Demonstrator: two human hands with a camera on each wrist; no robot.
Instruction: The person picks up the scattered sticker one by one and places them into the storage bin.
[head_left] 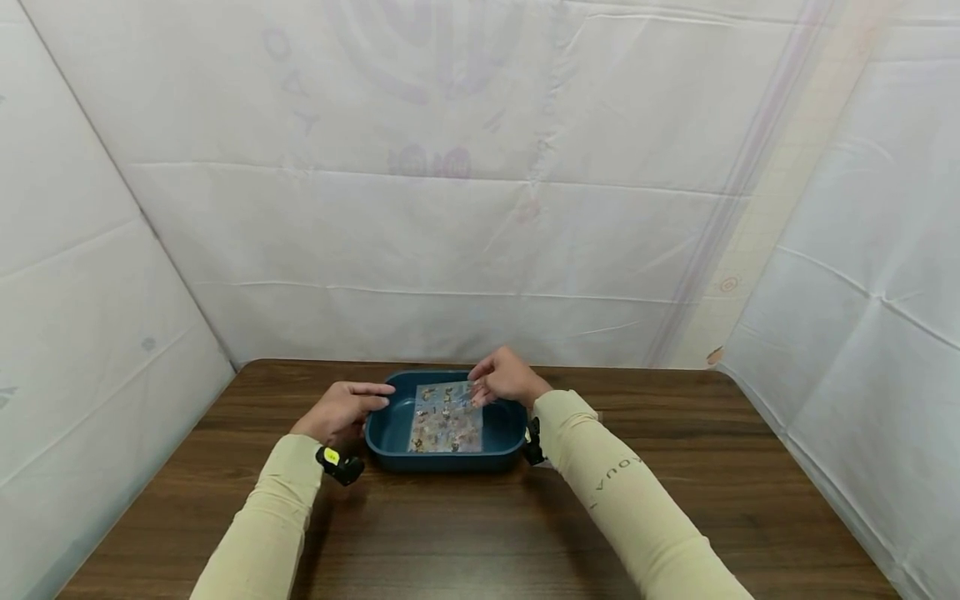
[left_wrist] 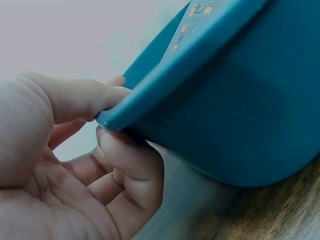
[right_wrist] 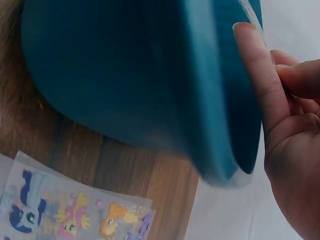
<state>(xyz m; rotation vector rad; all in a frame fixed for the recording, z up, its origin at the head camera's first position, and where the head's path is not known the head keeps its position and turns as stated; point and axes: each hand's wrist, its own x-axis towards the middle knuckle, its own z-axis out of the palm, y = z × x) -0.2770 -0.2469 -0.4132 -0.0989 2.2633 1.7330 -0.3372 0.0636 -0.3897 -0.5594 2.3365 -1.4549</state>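
A dark teal plastic tub [head_left: 397,460] sits on the table, with a clear sticker sheet [head_left: 446,423] bearing small colourful figures inside it. My left hand [head_left: 341,410] pinches the tub's left rim, thumb on top and curled fingers beneath, as the left wrist view shows. Over the right end of the tub, my right hand [head_left: 512,379] pinches the sheet's upper right corner between thumb and fingers. In the right wrist view only a thin clear edge of the sheet [right_wrist: 250,12] shows by the fingertips.
Further sticker sheets [right_wrist: 75,212] with cartoon ponies lie on the wooden table [head_left: 420,533], right of the tub and mostly hidden by my right wrist in the head view. White sheeting [head_left: 450,250] hangs behind the table and along both sides.
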